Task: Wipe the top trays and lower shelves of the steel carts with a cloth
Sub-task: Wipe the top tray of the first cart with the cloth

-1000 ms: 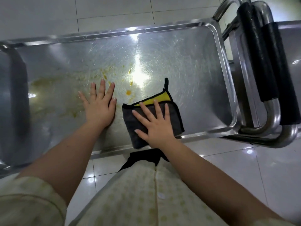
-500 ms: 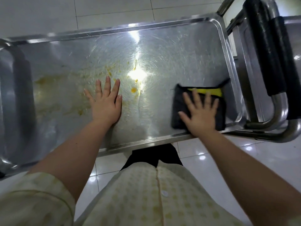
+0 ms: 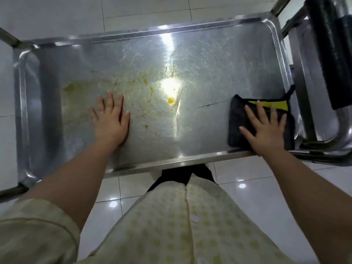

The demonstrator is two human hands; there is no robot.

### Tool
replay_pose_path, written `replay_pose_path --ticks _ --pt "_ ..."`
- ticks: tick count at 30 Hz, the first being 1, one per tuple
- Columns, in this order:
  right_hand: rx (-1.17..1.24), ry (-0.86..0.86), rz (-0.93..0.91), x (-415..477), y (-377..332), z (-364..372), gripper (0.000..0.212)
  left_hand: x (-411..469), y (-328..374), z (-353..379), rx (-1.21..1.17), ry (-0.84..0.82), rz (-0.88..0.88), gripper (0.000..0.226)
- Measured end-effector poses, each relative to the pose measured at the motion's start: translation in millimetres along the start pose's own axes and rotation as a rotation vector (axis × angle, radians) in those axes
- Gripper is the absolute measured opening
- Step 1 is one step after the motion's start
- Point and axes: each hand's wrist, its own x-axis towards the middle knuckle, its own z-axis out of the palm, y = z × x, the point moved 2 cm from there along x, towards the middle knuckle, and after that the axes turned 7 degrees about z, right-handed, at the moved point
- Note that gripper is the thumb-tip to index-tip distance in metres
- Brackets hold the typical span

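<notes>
The steel cart's top tray (image 3: 219,60) fills the view, with yellow smears and drops (image 3: 170,100) across its left and middle. A dark grey folded cloth (image 3: 237,119) with a yellow strip lies in the tray's near right corner. My right hand (image 3: 266,128) presses flat on the cloth, fingers spread and straight. My left hand (image 3: 111,119) rests flat on the tray left of centre, over the smeared patch, holding nothing.
A second steel cart (image 3: 302,103) stands against the right end, its tube handle (image 3: 331,44) wrapped in black padding. White floor tiles (image 3: 133,8) surround the carts. My body in a pale patterned shirt is close to the tray's near rim.
My right hand slid the cloth from the tray's near middle to its near right corner. My left hand stayed flat in place.
</notes>
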Motion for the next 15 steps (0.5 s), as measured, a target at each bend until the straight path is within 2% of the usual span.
replay_pose_path --ticks 3,8,10,12,15 --pt "-0.030 0.006 0.029 0 -30 1 0.073 0 -7 3 0.050 -0.012 0.017 0.058" --pt "-0.065 0.030 -0.339 -41 -187 14 0.071 1 -10 3 0.046 -0.007 0.032 0.057" --pt "-0.056 0.012 -0.398 -62 -242 22 0.070 1 -13 4 0.048 0.000 0.041 0.056" --pt "-0.040 -0.008 -0.416 -67 -257 25 0.068 0 -13 5 0.048 0.012 0.044 0.055" --pt "-0.028 0.042 -0.407 -49 -210 21 0.067 0 -8 6 0.035 0.015 0.038 0.055"
